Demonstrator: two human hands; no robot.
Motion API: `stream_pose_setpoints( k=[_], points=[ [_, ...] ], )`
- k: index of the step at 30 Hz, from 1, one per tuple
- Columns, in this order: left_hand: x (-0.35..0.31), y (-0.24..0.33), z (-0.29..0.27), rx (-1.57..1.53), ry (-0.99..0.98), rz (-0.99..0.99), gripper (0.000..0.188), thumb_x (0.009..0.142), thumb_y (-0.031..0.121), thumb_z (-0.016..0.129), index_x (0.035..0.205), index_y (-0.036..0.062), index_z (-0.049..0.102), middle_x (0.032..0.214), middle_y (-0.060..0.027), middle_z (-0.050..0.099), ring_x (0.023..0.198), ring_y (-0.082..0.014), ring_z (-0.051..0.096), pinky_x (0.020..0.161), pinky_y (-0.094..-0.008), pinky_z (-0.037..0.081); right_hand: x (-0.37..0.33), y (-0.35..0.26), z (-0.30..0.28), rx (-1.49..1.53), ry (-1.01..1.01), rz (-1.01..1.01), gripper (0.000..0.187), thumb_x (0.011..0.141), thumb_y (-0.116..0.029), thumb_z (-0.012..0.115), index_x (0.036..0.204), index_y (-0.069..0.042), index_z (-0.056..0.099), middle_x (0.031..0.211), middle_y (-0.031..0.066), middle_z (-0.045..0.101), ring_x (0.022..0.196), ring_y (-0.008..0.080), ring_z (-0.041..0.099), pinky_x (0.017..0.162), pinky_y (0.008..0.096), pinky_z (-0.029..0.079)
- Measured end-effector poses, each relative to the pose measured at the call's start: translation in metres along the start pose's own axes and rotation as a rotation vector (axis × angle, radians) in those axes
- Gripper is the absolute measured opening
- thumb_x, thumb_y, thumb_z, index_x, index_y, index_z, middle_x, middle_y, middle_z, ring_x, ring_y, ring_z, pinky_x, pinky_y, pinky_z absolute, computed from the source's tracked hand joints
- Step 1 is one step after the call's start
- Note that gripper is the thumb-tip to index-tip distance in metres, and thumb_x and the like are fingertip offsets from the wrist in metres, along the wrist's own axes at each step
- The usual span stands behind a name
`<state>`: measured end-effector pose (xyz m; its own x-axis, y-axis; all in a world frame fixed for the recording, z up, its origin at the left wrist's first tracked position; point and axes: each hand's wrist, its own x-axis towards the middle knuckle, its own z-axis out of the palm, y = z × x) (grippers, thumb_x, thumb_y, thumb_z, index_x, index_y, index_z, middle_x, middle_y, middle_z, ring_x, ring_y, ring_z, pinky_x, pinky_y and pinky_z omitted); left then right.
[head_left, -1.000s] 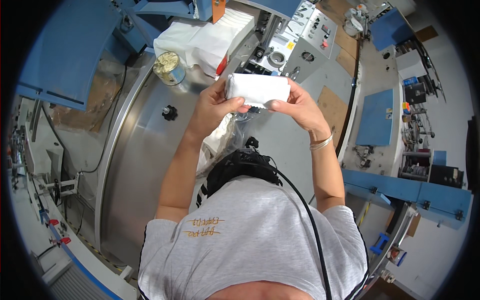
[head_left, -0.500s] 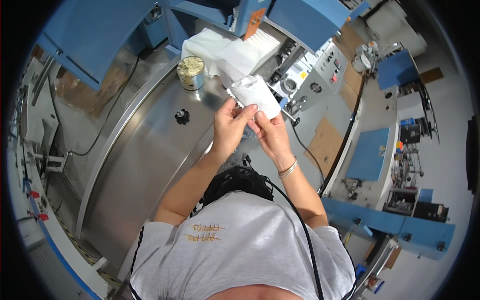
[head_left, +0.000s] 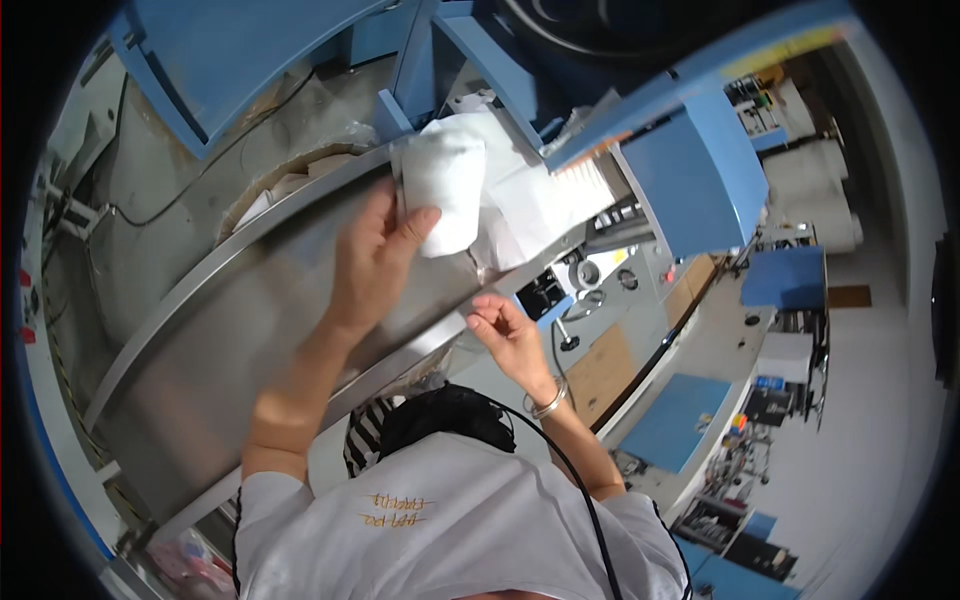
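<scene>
You have the white packet (head_left: pixel 448 195) in your left hand (head_left: pixel 372 265), above the far part of the steel worktop (head_left: pixel 230 340). Your left thumb presses on the packet's near face; your other left fingers go behind it, mostly hidden, so you cannot tell exactly how they sit. The packet looks slightly blurred and stands with its long side pointing away from you.

Your right hand (head_left: pixel 512 345) is just beside the worktop's right rim, apart from the packet. Its fingers are loosely bent, with a narrow gap between thumb and fingertips, and you see nothing held there. A bracelet (head_left: pixel 548 400) circles your right wrist.

White sheets (head_left: pixel 530 190) lie at the worktop's far end, partly behind the packet. Right of the worktop are a black knob (head_left: pixel 568 343) and, farther off, a flat blue panel (head_left: pixel 675 420).
</scene>
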<state>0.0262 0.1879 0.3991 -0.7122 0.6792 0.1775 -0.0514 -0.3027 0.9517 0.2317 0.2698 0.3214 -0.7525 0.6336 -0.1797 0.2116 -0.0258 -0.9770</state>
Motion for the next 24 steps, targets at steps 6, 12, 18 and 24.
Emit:
stream_pose_setpoints(
  k=[6,12,18,24],
  points=[
    [0.083,0.0,0.001,0.33,0.07,0.118,0.027,0.079,0.019,0.066,0.095,-0.0009,0.056,0.075,-0.0185,0.061,0.066,-0.0266,0.061,0.062,-0.0326,0.047,0.035,-0.002,0.0,-0.539,-0.055,-0.245,0.015,0.079,-0.011,0.07,0.091,-0.004,0.064,0.079,0.0089,0.065,0.061,0.0163,0.062,0.056,0.0261,0.05],
    [0.153,-0.003,0.043,0.595,-0.219,0.163,0.021,0.081,0.016,0.059,0.085,-0.0041,0.061,0.073,-0.0242,0.061,0.069,-0.0401,0.061,0.065,-0.0406,0.049,0.053,-0.012,0.001,-0.676,-0.142,-0.236,0.014,0.077,-0.018,0.071,0.084,-0.007,0.065,0.074,0.0068,0.064,0.056,0.021,0.06,0.051,0.0294,0.048],
    [0.19,0.003,0.074,0.535,-0.379,0.067,0.027,0.078,0.018,0.058,0.09,-0.006,0.063,0.069,-0.0256,0.059,0.064,-0.0383,0.062,0.063,-0.0404,0.048,0.062,-0.007,-0.006,-0.681,-0.126,-0.318,0.01,0.073,-0.012,0.073,0.076,-0.006,0.065,0.065,0.007,0.062,0.054,0.0234,0.058,0.049,0.0317,0.046],
    [0.18,0.003,0.071,0.651,-0.464,0.128,0.02,0.078,0.007,0.057,0.071,-0.0117,0.061,0.068,-0.0287,0.059,0.071,-0.0399,0.064,0.067,-0.0397,0.053,0.066,-0.001,-0.012,-0.519,-0.078,-0.267,0.009,0.071,-0.007,0.073,0.075,-0.004,0.065,0.059,0.0078,0.057,0.051,0.0215,0.054,0.049,0.0301,0.042]
  ],
)
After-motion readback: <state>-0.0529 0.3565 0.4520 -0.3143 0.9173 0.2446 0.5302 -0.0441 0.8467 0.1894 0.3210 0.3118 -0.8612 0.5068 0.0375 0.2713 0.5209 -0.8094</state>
